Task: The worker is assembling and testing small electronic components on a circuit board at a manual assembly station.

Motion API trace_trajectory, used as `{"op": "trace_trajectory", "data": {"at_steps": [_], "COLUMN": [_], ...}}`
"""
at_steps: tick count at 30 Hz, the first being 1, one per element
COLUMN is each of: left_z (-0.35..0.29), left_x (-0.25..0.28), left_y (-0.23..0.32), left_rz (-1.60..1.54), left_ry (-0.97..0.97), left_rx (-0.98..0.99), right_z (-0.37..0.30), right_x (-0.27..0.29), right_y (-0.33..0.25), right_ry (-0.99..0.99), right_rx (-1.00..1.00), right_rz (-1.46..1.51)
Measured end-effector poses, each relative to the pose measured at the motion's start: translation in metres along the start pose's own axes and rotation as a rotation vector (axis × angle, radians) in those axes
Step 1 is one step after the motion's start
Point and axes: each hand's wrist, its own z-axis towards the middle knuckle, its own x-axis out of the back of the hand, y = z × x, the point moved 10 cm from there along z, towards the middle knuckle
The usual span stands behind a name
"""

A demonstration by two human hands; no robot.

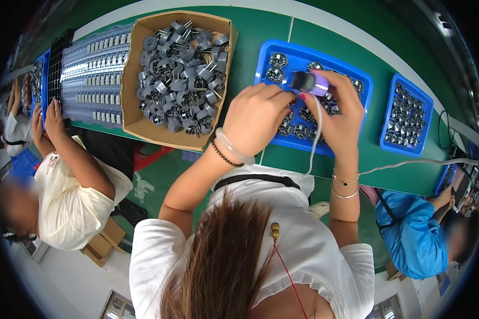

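Note:
Over the near half of a blue tray (262, 65), my right hand (341, 109) is closed around a small purple hand tool (320, 84) with a dark end. A pale cable (316, 137) hangs beside my right palm. My left hand (256, 118) is closed, its fingertips pinched low over the tray, just left of the tool's dark end. Whatever sits between those fingertips is hidden. Several round, shiny metal-and-black parts (300, 131) lie in the tray around both hands, some covered by my fingers.
Left of the tray stands an open cardboard box (132, 80) heaped with grey round parts with metal pins (183, 80). Beyond it are clear plastic trays (98, 80) with white pieces. A second blue tray (390, 101) stands right. People (74, 196) sit on both sides.

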Motion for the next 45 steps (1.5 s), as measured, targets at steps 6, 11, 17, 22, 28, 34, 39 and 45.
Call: {"op": "trace_trajectory", "data": {"at_steps": [6,11,17,22,28,34,39,45], "left_z": [-0.002,0.009,0.017,0.023,0.021,0.018,0.015,0.020], "left_x": [0.037,0.032,0.022,0.015,0.001,0.005,0.018,0.022], "left_y": [-0.009,-0.010,-0.006,-0.013,-0.019,-0.018,-0.030,-0.028], "left_rz": [-0.047,0.019,0.127,0.041,0.133,-0.027,-0.132,-0.115], "left_ry": [0.110,0.178,0.196,0.206,0.115,0.113,0.147,0.245], "left_rx": [0.072,0.043,0.057,0.149,0.175,0.172,0.257,0.195], "right_z": [0.001,-0.001,-0.006,0.004,0.012,0.027,0.027,0.020], "right_x": [-0.014,-0.008,0.012,0.021,0.027,-0.006,-0.013,-0.003], "right_y": [-0.004,0.006,0.031,0.022,0.029,0.011,0.015,0.018], "right_ry": [-0.031,-0.050,0.009,0.085,0.188,0.001,-0.045,-0.015], "right_rx": [0.078,-0.021,-0.100,-0.047,-0.078,0.013,-0.028,-0.062], "right_rz": [-0.037,0.040,0.287,0.287,0.382,0.058,0.061,0.159]}}
